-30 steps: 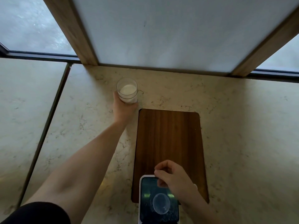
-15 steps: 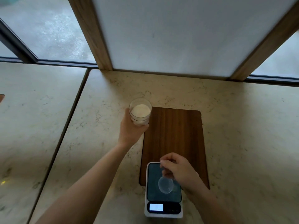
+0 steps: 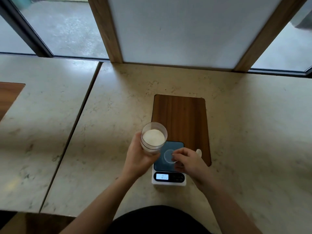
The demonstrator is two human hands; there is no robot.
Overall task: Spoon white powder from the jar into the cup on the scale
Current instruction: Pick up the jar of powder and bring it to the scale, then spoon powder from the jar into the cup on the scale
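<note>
The right hand (image 3: 189,160) rests over the near right part of the kitchen scale (image 3: 169,163), its fingertips (image 3: 174,155) pinched at the rim of the small clear cup (image 3: 169,156) that sits on the scale's dark platform; a pale rounded end, probably a white spoon (image 3: 198,152), pokes out behind the knuckles, though how it is gripped is hidden. The left hand (image 3: 140,157) is wrapped around the lower wall of the clear jar (image 3: 153,138), held upright in the air just left of the scale with the white powder (image 3: 153,137) filling it about halfway; the jar's edge overlaps the scale's far left corner in this view. The scale's display (image 3: 162,176) is lit, its digits too blurred to read. The scale stands on the near end of a wooden board (image 3: 180,115) on the marble counter (image 3: 101,132). To do this step well, I would let go of the cup so the reading settles, bring the jar mouth close beside the scale, keep it level, and lift small scoops low over the cup so nothing spills on the platform.
</note>
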